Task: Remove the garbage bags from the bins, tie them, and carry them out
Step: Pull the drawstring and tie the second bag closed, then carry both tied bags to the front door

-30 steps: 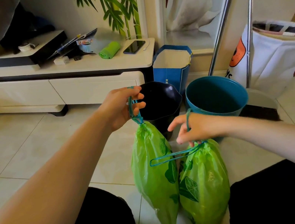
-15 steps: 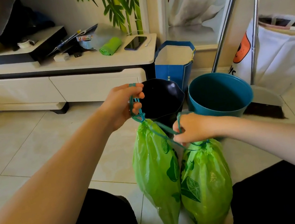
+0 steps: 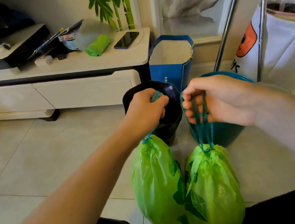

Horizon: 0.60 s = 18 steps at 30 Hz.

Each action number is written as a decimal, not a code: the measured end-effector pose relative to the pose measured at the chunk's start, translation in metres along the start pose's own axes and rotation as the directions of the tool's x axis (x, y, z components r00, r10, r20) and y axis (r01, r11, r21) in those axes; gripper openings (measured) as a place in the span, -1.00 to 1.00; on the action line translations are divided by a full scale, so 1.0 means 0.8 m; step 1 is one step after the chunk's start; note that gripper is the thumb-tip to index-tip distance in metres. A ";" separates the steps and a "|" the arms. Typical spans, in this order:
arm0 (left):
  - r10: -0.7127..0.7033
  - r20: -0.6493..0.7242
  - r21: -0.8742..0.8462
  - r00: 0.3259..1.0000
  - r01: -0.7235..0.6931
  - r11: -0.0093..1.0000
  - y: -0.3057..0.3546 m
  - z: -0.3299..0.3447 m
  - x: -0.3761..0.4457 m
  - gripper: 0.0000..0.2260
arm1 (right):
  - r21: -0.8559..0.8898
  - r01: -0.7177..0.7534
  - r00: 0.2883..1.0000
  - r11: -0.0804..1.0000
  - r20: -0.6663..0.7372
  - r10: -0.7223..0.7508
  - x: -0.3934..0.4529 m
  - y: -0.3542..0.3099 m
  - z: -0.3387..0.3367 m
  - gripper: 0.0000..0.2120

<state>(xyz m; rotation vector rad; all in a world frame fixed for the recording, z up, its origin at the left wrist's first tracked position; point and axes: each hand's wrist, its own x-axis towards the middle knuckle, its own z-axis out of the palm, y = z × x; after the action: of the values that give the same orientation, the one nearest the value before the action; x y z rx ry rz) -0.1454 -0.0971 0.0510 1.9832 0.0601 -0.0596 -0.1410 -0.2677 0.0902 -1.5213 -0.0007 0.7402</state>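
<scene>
Your left hand (image 3: 147,110) gripped the bunched drawstring of the left green bag (image 3: 157,184), and your right hand (image 3: 217,100) held the right bag's (image 3: 213,184) cord loops. Both cinched bags hung side by side, touching, near the black bin (image 3: 168,92) and teal bin (image 3: 230,135), likely ready for carrying out.

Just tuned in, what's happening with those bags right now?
A person holds two green garbage bags, both cinched shut by teal drawstrings. The left hand grips the strings of the left bag; the right hand holds the strings of the right bag. Behind them, the black bin and the teal bin stand on the floor. The bags are out but not carried off yet.
</scene>
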 end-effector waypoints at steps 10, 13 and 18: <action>-0.286 -0.100 -0.332 0.953 0.239 0.913 0.013 0.002 0.063 -0.70 | 0.078 -0.193 0.981 0.978 0.000 0.194 0.077 -0.026 -0.025 -0.81; -0.404 -0.035 -0.350 0.914 0.367 0.862 0.023 -0.014 0.056 -0.66 | -0.002 -0.312 0.950 0.950 0.004 0.312 0.086 -0.038 -0.034 -0.81; -0.486 0.088 -0.141 0.869 0.494 0.858 0.066 -0.044 0.048 -0.72 | -0.135 -0.467 0.883 0.874 -0.013 0.470 0.073 -0.070 -0.040 -0.86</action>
<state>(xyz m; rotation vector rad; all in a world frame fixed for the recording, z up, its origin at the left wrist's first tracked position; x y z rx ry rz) -0.1027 -0.0855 0.1109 1.7605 0.5258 -0.4238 -0.0568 -0.2643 0.1112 -1.6628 0.3219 1.1622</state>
